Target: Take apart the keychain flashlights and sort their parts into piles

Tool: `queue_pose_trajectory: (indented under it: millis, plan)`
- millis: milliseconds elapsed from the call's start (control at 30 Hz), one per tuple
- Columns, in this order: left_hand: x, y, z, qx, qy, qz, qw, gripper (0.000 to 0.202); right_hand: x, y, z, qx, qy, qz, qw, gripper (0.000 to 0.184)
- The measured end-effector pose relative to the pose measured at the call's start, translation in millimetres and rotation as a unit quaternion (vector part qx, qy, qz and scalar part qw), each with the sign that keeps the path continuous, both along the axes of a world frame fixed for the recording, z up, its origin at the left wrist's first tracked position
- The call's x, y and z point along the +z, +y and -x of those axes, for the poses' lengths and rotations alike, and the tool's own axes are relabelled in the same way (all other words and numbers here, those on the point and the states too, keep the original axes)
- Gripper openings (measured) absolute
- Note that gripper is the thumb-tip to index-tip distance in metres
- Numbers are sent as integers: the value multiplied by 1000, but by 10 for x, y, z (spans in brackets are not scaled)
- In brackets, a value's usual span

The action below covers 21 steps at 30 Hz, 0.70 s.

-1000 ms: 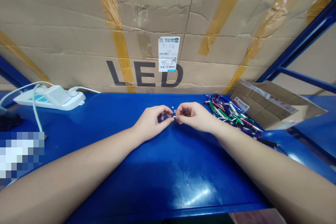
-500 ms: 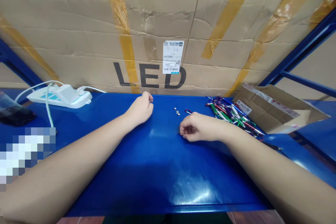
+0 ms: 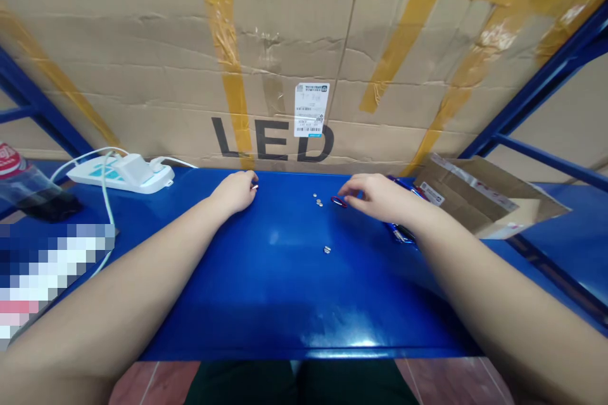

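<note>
Nearest: dark trousers point(image 3: 294, 383) below the table edge, cut off by the lower border. Both bare forearms come in from the bottom corners, angled inward over the blue table point(image 3: 266, 291). Between them, a pair of small metal pieces point(image 3: 327, 250), too small to name.

Right hand point(image 3: 375, 198): palm down, wrist bent inward, fingers loosely bent, thumb and fingertips at a red clip point(image 3: 339, 201) on the table. Cannot tell whether they grip it or only touch; whatever it joins is hidden under the hand.

Left hand point(image 3: 236, 192): well apart, toward the far edge, fingers curled in on a small pale piece point(image 3: 255, 187), barely showing.

Between the hands, nearer the right, a few small round discs point(image 3: 319, 203). Behind the right hand and forearm, a pile of shiny tubes point(image 3: 401, 234), mostly covered.

Left side: blocky blur masks one item. Bottle point(image 3: 40, 193) beyond, dark liquid inside, cut by the border. Power strip point(image 3: 121, 174) with plugs seated.

Right: open cardboard box point(image 3: 468, 193), interior only partly seen. Farthest: big taped carton point(image 3: 166, 95) lettered "LED".
</note>
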State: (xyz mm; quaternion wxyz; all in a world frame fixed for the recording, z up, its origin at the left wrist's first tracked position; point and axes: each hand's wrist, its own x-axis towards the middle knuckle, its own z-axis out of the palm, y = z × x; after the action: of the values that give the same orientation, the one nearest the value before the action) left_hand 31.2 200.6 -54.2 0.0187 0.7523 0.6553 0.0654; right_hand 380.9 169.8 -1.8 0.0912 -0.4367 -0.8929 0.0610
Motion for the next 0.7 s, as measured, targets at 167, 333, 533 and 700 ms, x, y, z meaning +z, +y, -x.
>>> queue_pose_trajectory:
  millis: [167, 333, 533, 700]
  plan:
    - [106, -118, 4, 3, 29, 36, 999, 36, -295, -11, 64, -7, -141, 3, 990, 37]
    - [147, -299, 9, -4, 45, 58, 997, 41, -326, -115, 52, -97, -186, 7, 978, 34]
    - [99, -403, 36, 5, 15, 40, 999, 46, -273, -150, 334, -149, -115, 8, 982, 44]
    - [49, -438, 84, -6, -14, 21, 1000, 47, -251, 38, 644, -134, -106, 60, 983, 50]
